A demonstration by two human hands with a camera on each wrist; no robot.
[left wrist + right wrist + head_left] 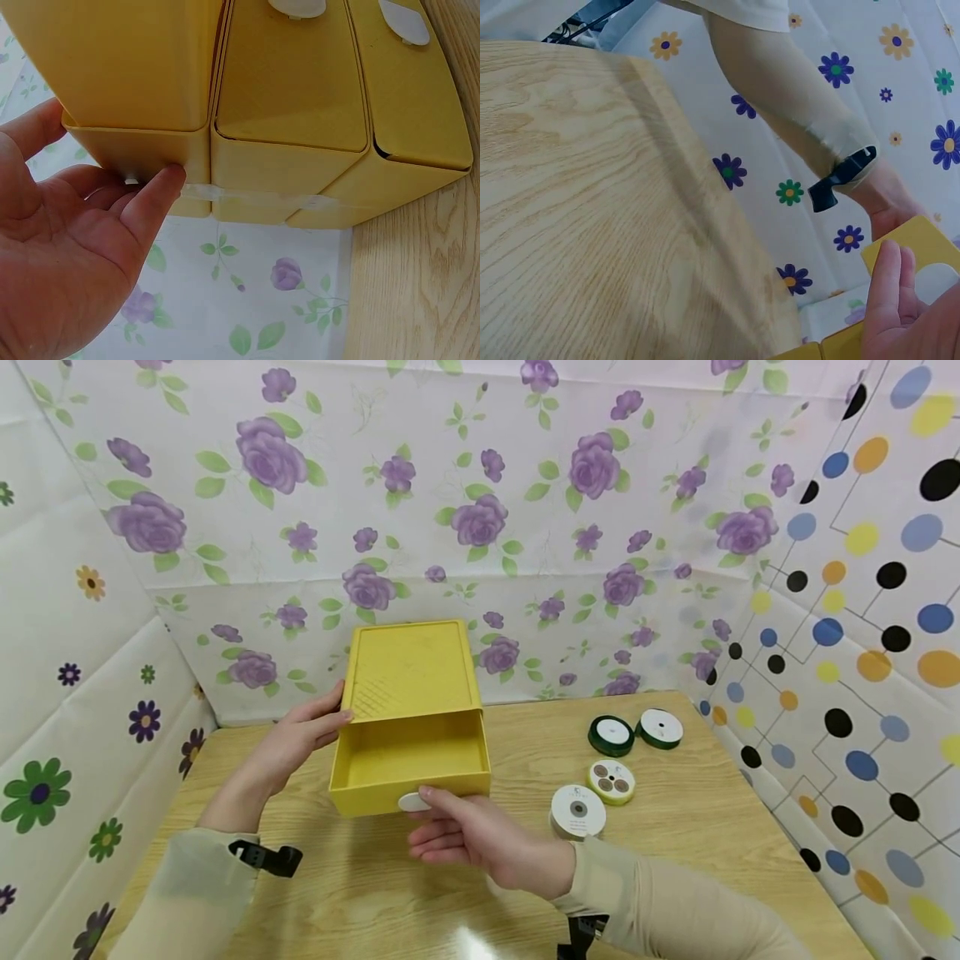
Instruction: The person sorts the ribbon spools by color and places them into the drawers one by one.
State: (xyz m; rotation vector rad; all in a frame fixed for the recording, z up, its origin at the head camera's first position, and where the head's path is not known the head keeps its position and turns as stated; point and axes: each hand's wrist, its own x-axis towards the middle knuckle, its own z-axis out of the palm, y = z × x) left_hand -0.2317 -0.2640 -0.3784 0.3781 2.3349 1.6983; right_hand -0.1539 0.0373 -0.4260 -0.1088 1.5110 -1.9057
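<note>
A yellow drawer box (412, 668) stands near the back of the table, its top drawer (442, 743) pulled partway out and showing a bare inside. Fingers of my left hand (300, 735) rest along the box's left side, near the front edge of the casing. In the left wrist view, that hand (75, 247) lies against the casing beside the pulled-out drawer. With thumb and fingers my right hand (487, 835) pinches the white pull tab (412, 802) on the drawer front; the thumb covers the tab's right end. Two more closed drawers (292, 75) show in the left wrist view.
Right of the box lie a white ribbon spool (578, 812), a yellow-edged spool (611, 781) and two dark green ribbon spools (611, 735) (660, 728). Flower-patterned sheeting (480, 527) hangs behind the wooden table (675, 827); dotted sheeting (862, 635) is at the right.
</note>
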